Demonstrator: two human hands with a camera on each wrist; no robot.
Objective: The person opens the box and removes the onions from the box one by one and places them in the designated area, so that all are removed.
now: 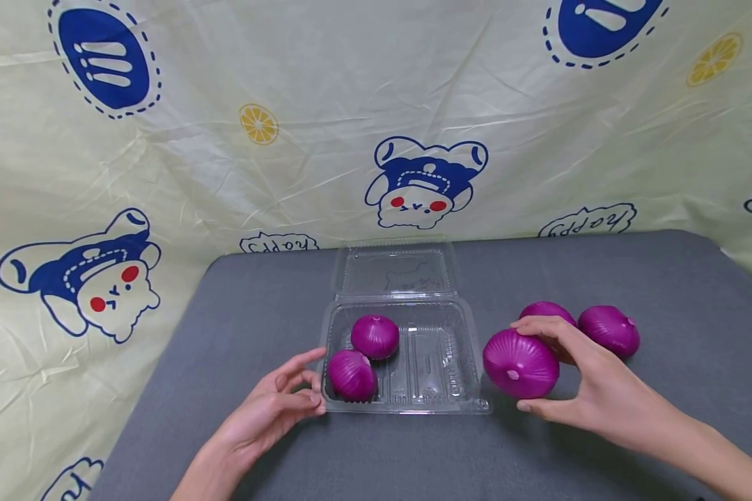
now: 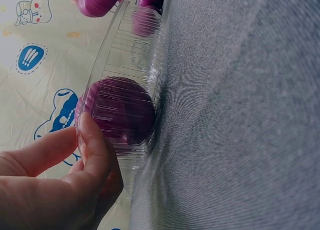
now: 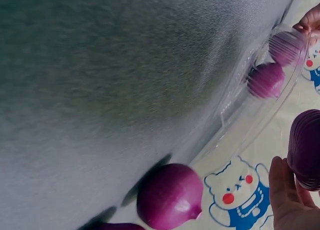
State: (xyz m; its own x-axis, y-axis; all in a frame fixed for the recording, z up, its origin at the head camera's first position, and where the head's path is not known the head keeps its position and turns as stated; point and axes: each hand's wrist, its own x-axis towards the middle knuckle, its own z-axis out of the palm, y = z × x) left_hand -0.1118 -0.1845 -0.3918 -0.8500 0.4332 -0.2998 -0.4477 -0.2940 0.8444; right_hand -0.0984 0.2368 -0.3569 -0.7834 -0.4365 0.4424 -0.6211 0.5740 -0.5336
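Observation:
Between its thumb and fingers, my right hand [image 1: 608, 396] holds a purple onion [image 1: 520, 363] just right of a clear plastic container [image 1: 429, 362]. The container stands with its lid [image 1: 395, 270] folded back. Two purple onions, one farther back [image 1: 374, 337] and one nearer [image 1: 352, 376], lie in its left part. At the container's left edge is my left hand [image 1: 266, 410]; in the left wrist view its thumb and fingers pinch the rim [image 2: 95, 69]. The right wrist view shows the held onion [image 3: 306, 150] above the table surface.
Two more purple onions, one partly behind my right hand [image 1: 546, 313] and one beside it [image 1: 609, 330], lie on the grey table [image 1: 251, 299] to the right. A pale printed cloth [image 1: 313, 174] hangs behind the table.

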